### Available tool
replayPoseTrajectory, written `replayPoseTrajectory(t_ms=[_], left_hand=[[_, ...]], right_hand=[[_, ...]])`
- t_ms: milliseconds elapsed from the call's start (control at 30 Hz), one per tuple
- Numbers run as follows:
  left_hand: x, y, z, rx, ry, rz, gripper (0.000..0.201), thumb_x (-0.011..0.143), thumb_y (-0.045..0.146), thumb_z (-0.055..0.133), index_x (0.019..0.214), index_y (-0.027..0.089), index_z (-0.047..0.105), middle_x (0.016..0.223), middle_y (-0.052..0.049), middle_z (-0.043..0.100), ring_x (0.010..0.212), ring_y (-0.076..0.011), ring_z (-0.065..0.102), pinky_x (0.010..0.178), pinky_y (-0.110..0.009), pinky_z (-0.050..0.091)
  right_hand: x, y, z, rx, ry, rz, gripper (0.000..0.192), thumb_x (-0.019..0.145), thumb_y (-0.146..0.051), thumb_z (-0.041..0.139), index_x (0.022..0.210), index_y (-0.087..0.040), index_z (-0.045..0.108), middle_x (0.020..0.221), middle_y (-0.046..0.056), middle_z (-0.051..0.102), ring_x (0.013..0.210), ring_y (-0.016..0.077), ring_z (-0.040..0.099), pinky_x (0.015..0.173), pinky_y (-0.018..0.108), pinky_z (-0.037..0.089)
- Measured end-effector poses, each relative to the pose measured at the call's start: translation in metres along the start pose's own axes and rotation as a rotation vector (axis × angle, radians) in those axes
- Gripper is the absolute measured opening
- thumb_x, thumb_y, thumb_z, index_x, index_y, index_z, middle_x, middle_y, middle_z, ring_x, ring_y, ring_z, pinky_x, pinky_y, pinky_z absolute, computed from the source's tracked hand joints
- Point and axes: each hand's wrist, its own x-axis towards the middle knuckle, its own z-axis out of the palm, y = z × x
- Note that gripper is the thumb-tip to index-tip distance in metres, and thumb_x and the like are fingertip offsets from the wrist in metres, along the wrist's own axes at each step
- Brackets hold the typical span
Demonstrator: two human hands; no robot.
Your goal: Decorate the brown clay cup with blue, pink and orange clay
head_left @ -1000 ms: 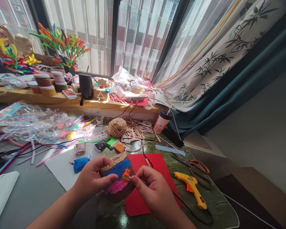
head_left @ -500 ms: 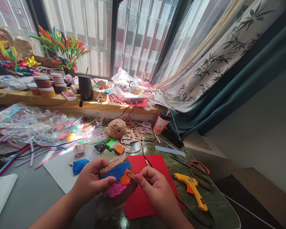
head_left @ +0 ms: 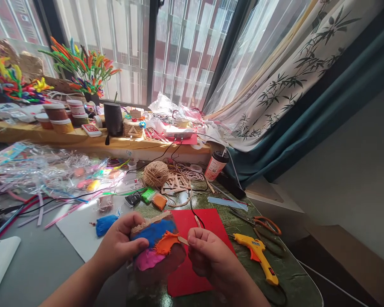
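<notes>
l hand (head_left: 120, 247) gripping clay disc (head_left: 158, 251), r hand (head_left: 208, 256) pinching stick (head_left: 183, 241)

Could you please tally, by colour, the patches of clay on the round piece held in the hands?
Blue patch: 1
Orange patch: 1
Pink patch: 1
Total: 3, all on the round piece in the left hand; the right hand holds a stick at the orange patch.
</notes>
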Motion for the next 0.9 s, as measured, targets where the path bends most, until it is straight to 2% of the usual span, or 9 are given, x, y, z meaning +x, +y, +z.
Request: replayPoseTrajectory(t_ms=[167, 267, 367, 500, 633, 700, 800, 900], left_hand=[[0.003, 0.000, -0.004, -0.187, 0.054, -0.008, 0.064, 0.059, 0.062, 0.101, 0.076, 0.021, 0.055, 0.062, 0.008, 0.046, 0.055, -0.0083, 0.037, 0.051, -0.017, 0.031], [0.003, 0.001, -0.003, -0.168, 0.063, -0.035, 0.064, 0.059, 0.062, 0.101, 0.077, 0.021, 0.056, 0.062, 0.008, 0.047, 0.055, -0.0085, 0.039, 0.051, -0.017, 0.032], [0.003, 0.006, 0.001, -0.084, 0.041, -0.060, 0.064, 0.058, 0.064, 0.100, 0.078, 0.020, 0.058, 0.062, 0.007, 0.051, 0.055, -0.0098, 0.043, 0.052, -0.018, 0.035], [0.003, 0.010, 0.006, 0.052, 0.021, -0.047, 0.062, 0.059, 0.064, 0.099, 0.077, 0.020, 0.061, 0.066, 0.004, 0.055, 0.059, -0.0123, 0.048, 0.054, -0.021, 0.038], [0.001, 0.012, 0.008, 0.116, -0.001, 0.001, 0.058, 0.061, 0.060, 0.099, 0.072, 0.019, 0.060, 0.063, 0.006, 0.050, 0.057, -0.0105, 0.041, 0.053, -0.020, 0.035], [0.000, 0.012, 0.007, 0.106, 0.012, 0.021, 0.057, 0.061, 0.059, 0.099, 0.072, 0.019, 0.060, 0.062, 0.006, 0.050, 0.057, -0.0105, 0.041, 0.053, -0.020, 0.036], [-0.001, 0.011, 0.006, 0.080, 0.041, 0.025, 0.058, 0.059, 0.059, 0.100, 0.072, 0.019, 0.061, 0.066, 0.003, 0.057, 0.060, -0.0125, 0.047, 0.055, -0.021, 0.039], [-0.001, 0.009, 0.004, 0.053, 0.070, 0.029, 0.058, 0.058, 0.058, 0.102, 0.073, 0.019, 0.062, 0.067, 0.002, 0.058, 0.060, -0.0129, 0.049, 0.055, -0.021, 0.041]], right_hand=[[0.002, 0.003, -0.004, 0.061, 0.026, -0.111, 0.057, 0.073, -0.056, 0.098, 0.074, -0.023, 0.051, 0.048, -0.016, 0.031, 0.044, 0.0038, 0.012, 0.044, 0.021, 0.010], [0.000, 0.002, 0.000, 0.085, 0.034, -0.136, 0.056, 0.074, -0.055, 0.097, 0.074, -0.023, 0.052, 0.050, -0.015, 0.030, 0.045, 0.0046, 0.011, 0.044, 0.021, 0.011], [-0.004, -0.003, 0.009, -0.011, 0.036, -0.143, 0.054, 0.076, -0.059, 0.095, 0.073, -0.022, 0.055, 0.049, -0.014, 0.032, 0.045, 0.0046, 0.014, 0.044, 0.022, 0.012], [-0.006, -0.009, 0.025, -0.219, 0.066, -0.168, 0.060, 0.074, -0.070, 0.092, 0.073, -0.021, 0.057, 0.052, -0.011, 0.041, 0.046, 0.0061, 0.024, 0.046, 0.023, 0.017], [-0.002, -0.010, 0.035, -0.321, 0.121, -0.226, 0.064, 0.070, -0.076, 0.091, 0.072, -0.021, 0.059, 0.061, -0.005, 0.055, 0.055, 0.0097, 0.040, 0.054, 0.024, 0.032], [-0.001, -0.010, 0.036, -0.334, 0.136, -0.249, 0.064, 0.070, -0.076, 0.091, 0.071, -0.021, 0.059, 0.063, -0.004, 0.057, 0.058, 0.0113, 0.044, 0.058, 0.025, 0.038], [-0.002, -0.009, 0.031, -0.340, 0.152, -0.271, 0.063, 0.073, -0.076, 0.089, 0.071, -0.022, 0.059, 0.059, -0.007, 0.050, 0.055, 0.0108, 0.040, 0.057, 0.025, 0.037], [-0.002, -0.006, 0.024, -0.361, 0.198, -0.271, 0.063, 0.073, -0.078, 0.088, 0.073, -0.022, 0.059, 0.056, -0.008, 0.045, 0.050, 0.0094, 0.033, 0.050, 0.024, 0.029]])
